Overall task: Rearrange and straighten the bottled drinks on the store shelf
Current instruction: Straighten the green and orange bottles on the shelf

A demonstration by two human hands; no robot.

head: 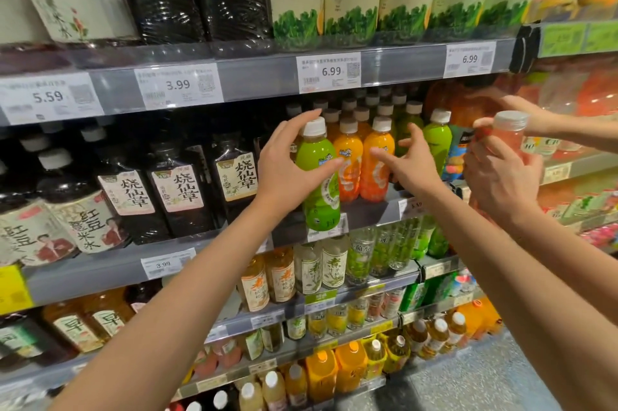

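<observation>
left grip [294,163] holds green bottle [319,183] | right grip [411,166] beside, spread

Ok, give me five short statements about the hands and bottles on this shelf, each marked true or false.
1. The left hand holds a green bottle. True.
2. Two orange bottles stand right of it. True.
3. The right hand grips an orange bottle. False: its fingers are spread, gripping nothing.
4. The green bottle's cap is red. False: white.
5. Another person's hands hold a pink bottle. True.
</observation>
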